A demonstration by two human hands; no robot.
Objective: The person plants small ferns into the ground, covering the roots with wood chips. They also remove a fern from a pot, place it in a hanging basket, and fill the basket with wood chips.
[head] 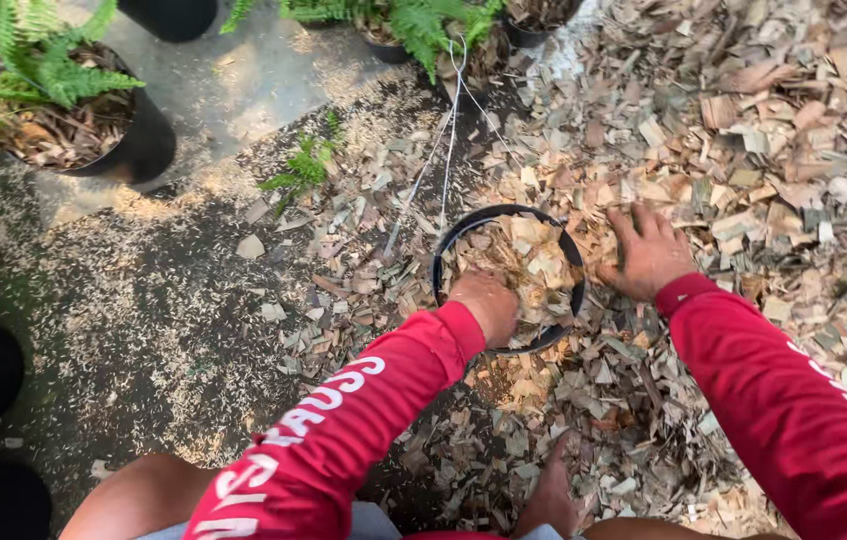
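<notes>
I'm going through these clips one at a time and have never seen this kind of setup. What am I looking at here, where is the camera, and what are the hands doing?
There is no machine: a person in red long sleeves works with bare hands, and the one camera sits on their head, looking down at the ground. The left hand presses into a black plastic pot filled with dry chopped husk pieces. The right hand lies flat, fingers spread, on the big pile of husk chips beside the pot, holding nothing that I can see. Thin white strings run up from the pot's far rim. On the paved ground stand other black pots, one with a green fern. A bare foot shows at the bottom.
</notes>
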